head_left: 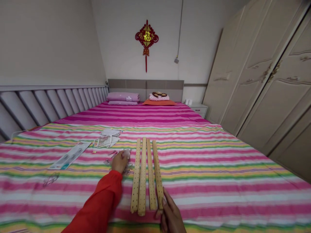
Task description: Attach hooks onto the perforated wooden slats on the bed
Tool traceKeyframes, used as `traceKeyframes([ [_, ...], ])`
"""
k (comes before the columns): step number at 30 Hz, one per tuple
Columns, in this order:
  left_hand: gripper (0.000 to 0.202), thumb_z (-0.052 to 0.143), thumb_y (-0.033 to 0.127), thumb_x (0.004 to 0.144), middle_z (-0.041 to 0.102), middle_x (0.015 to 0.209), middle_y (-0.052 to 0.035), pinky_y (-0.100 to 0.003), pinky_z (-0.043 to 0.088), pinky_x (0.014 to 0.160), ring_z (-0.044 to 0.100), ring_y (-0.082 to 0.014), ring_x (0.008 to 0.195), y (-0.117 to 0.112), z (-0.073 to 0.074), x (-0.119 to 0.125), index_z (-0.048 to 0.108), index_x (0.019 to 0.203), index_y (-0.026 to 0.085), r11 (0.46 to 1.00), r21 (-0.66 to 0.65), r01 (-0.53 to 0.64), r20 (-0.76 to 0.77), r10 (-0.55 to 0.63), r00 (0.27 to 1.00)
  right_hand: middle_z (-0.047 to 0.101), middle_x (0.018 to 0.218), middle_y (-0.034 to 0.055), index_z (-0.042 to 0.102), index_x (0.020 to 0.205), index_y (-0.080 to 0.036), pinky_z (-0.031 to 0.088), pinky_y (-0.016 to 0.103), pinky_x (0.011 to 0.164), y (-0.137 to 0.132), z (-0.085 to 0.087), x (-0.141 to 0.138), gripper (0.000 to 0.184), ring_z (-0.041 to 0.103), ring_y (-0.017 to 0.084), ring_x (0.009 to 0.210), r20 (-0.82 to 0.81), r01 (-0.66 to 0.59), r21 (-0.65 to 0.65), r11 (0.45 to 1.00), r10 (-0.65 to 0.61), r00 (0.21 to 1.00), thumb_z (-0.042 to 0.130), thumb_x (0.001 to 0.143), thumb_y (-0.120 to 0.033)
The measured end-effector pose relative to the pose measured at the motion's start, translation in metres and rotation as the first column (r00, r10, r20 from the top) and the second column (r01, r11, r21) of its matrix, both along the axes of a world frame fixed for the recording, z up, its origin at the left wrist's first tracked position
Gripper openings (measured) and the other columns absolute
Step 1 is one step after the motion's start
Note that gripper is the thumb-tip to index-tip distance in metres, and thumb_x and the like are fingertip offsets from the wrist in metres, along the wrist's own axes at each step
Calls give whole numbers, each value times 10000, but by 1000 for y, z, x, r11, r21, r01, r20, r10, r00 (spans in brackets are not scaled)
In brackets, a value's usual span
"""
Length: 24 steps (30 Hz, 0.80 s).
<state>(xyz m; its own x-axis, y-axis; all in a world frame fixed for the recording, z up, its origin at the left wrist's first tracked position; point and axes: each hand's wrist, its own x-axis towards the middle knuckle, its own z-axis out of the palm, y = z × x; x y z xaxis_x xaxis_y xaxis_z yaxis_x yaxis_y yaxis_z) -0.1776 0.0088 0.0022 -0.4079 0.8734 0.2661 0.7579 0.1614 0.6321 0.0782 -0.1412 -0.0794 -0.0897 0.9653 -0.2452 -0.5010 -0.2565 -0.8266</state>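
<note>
Several long wooden strips (145, 174) with rows of small holes lie side by side on the striped bedspread (218, 168). My right hand (171, 215) rests at their near end, fingers touching the rightmost strip. My left hand (120, 161), in a red sleeve, reaches left of the strips. Its fingers are closed on a small clear plastic bag (121, 153) of small parts.
White plastic packets (108, 137) and a printed sheet (70, 156) lie on the bed to the left. Pillows (123, 97) sit at the headboard. A padded wall runs along the left; a wardrobe (267, 84) stands on the right.
</note>
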Motion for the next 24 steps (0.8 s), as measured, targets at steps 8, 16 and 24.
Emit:
traceKeyframes([
  [8, 407, 434, 351, 849, 662, 1146, -144, -376, 435, 962, 595, -257, 1095, -10, 2, -4, 593, 1162, 145, 994, 98, -37, -58, 43, 997, 537, 376, -58, 234, 1467, -107, 252, 153, 226, 5, -2, 2, 1099, 328, 73, 210, 81, -84, -11, 996, 85, 993, 654, 644, -701],
  [16, 390, 467, 388, 786, 658, 1147, -108, -392, 433, 1004, 571, -258, 1124, -78, -21, 23, 644, 1078, 198, 964, 236, 122, 35, -134, 990, 597, 437, -15, 319, 1436, -92, 261, 152, 267, -7, 6, 10, 985, 368, 73, 252, 66, -79, 45, 996, 76, 995, 667, 691, -634],
  [24, 367, 570, 538, 744, 687, 1141, -69, -398, 473, 1001, 602, -274, 1116, -182, -70, 62, 700, 1023, 338, 930, 125, 345, 177, -363, 915, 566, 468, 4, 728, 857, -129, 280, 182, 358, -40, -2, 41, 539, 379, 64, 352, 114, 138, 85, 987, -147, 982, 792, 557, -572],
])
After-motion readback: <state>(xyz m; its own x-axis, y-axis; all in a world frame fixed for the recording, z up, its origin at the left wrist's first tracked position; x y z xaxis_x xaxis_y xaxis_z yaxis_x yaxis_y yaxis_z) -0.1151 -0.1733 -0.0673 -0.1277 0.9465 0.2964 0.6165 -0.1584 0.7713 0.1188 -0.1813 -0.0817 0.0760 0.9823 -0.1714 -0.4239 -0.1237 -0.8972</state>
